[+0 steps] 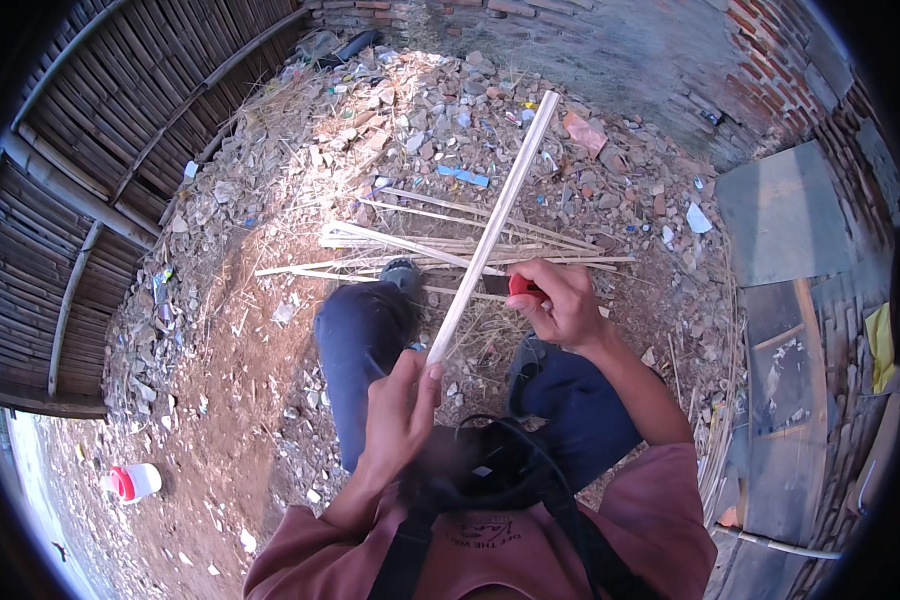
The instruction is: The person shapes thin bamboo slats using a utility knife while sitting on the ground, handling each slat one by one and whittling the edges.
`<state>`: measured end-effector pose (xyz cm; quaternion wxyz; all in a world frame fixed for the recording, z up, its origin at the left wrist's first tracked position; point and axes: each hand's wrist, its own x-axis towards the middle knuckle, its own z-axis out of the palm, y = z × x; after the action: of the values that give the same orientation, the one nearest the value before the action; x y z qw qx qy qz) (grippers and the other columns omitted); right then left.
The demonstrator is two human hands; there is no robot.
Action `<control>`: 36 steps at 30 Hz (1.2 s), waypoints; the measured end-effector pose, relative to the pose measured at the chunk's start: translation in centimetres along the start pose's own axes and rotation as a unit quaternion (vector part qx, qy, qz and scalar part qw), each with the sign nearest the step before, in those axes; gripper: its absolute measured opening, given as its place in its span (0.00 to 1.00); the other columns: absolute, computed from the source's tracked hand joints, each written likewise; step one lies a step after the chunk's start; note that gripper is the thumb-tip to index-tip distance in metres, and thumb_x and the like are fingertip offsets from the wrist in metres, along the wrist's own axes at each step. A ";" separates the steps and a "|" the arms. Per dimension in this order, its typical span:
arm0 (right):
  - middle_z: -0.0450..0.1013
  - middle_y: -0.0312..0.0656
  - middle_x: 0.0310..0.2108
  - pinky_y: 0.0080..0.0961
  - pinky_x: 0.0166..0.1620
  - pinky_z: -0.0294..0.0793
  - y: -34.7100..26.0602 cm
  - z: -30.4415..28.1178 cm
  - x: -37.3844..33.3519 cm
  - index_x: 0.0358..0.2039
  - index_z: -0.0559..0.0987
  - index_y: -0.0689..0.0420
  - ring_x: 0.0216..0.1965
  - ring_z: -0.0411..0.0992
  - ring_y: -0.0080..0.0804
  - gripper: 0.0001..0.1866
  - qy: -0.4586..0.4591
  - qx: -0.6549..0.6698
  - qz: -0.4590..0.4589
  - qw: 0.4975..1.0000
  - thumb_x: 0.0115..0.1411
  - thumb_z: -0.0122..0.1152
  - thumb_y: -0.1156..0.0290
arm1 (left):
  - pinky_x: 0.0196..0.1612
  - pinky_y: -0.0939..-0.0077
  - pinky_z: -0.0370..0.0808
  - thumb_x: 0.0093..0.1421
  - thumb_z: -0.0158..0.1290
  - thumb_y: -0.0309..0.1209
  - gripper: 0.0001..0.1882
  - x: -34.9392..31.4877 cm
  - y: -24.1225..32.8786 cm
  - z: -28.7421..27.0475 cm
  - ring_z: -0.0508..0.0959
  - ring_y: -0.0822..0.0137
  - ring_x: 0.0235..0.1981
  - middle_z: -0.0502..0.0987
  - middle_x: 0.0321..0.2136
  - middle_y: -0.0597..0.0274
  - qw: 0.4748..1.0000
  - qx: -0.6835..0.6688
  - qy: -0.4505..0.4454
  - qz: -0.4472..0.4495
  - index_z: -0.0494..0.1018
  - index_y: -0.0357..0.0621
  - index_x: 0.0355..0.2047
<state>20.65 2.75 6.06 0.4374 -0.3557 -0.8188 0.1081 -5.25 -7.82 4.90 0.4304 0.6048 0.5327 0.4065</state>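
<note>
My left hand point(402, 405) is closed around the lower end of a long, pale bamboo strip point(510, 190), which slants up and away to the right. In my right hand point(567, 305) is a knife with a red handle point(522, 288). Its short dark blade point(494, 285) points left and lies close against the strip's right edge; whether it touches I cannot tell. Beyond my feet, a loose pile of similar thin bamboo strips point(370, 265) lies crosswise on the ground, partly behind the held one.
Broken bricks and rubble point(440, 120) cover the ground. A bamboo-slat wall point(120, 130) stands left, a brick wall point(610, 50) at the back. Boards point(785, 215) lean on the right. A plastic jug with a red lid point(135, 483) sits at lower left.
</note>
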 end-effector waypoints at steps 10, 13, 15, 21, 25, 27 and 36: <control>0.79 0.35 0.25 0.31 0.26 0.77 -2.1 1.7 -0.4 0.36 0.82 0.53 0.23 0.80 0.33 0.16 -0.059 -0.006 -0.110 0.992 0.63 0.73 0.54 | 0.26 0.73 0.66 0.78 0.50 0.32 0.11 0.2 1.0 0.4 0.68 0.77 0.20 0.70 0.17 0.66 0.999 -0.049 -0.022 0.001 0.75 0.37 0.41; 0.79 0.34 0.25 0.30 0.26 0.76 -2.2 1.5 -0.4 0.34 0.81 0.52 0.23 0.80 0.32 0.16 -0.051 -0.018 -0.111 0.992 0.63 0.72 0.53 | 0.26 0.74 0.66 0.78 0.49 0.33 0.11 0.2 1.1 0.5 0.68 0.78 0.20 0.70 0.17 0.67 0.998 -0.059 -0.038 -0.001 0.75 0.38 0.42; 0.78 0.33 0.24 0.30 0.26 0.76 -2.4 1.2 -0.1 0.34 0.81 0.51 0.23 0.79 0.31 0.16 -0.044 -0.022 -0.113 0.992 0.63 0.72 0.52 | 0.26 0.75 0.65 0.79 0.48 0.34 0.12 -0.1 0.6 0.6 0.67 0.79 0.21 0.70 0.17 0.68 0.997 -0.070 -0.042 0.002 0.75 0.38 0.43; 0.74 0.31 0.21 0.29 0.24 0.74 -2.7 0.8 0.2 0.32 0.81 0.50 0.21 0.77 0.30 0.15 -0.065 -0.064 -0.122 0.988 0.62 0.72 0.52 | 0.25 0.79 0.56 0.80 0.47 0.38 0.16 -0.4 1.1 0.6 0.60 0.84 0.22 0.65 0.19 0.78 0.995 -0.092 -0.038 -0.012 0.70 0.41 0.35; 0.73 0.31 0.20 0.29 0.23 0.73 -2.6 0.8 0.7 0.32 0.81 0.49 0.20 0.76 0.29 0.15 -0.051 -0.067 -0.141 0.986 0.62 0.72 0.52 | 0.25 0.79 0.56 0.80 0.47 0.38 0.16 -0.6 1.1 0.3 0.61 0.84 0.22 0.65 0.19 0.77 0.997 -0.074 -0.036 -0.005 0.70 0.40 0.36; 0.73 0.31 0.20 0.29 0.23 0.73 -2.5 0.7 0.8 0.32 0.81 0.49 0.20 0.76 0.28 0.15 -0.046 -0.071 -0.147 0.986 0.62 0.72 0.53 | 0.25 0.73 0.65 0.80 0.47 0.37 0.15 -0.9 0.4 0.0 0.68 0.77 0.20 0.69 0.17 0.66 0.998 -0.036 -0.042 -0.014 0.75 0.39 0.43; 0.78 0.36 0.24 0.28 0.23 0.73 -0.3 -1.6 2.7 0.35 0.82 0.57 0.20 0.76 0.27 0.13 0.055 -0.091 -0.038 0.994 0.68 0.69 0.59 | 0.26 0.71 0.65 0.79 0.48 0.37 0.14 -2.2 -0.1 -0.5 0.67 0.77 0.21 0.68 0.17 0.65 0.996 -0.062 -0.067 -0.021 0.72 0.38 0.39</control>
<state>20.82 4.19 8.93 0.4516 -0.3682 -0.8127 -0.0030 -6.03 -10.00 4.86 0.5102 0.5912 0.4891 0.3886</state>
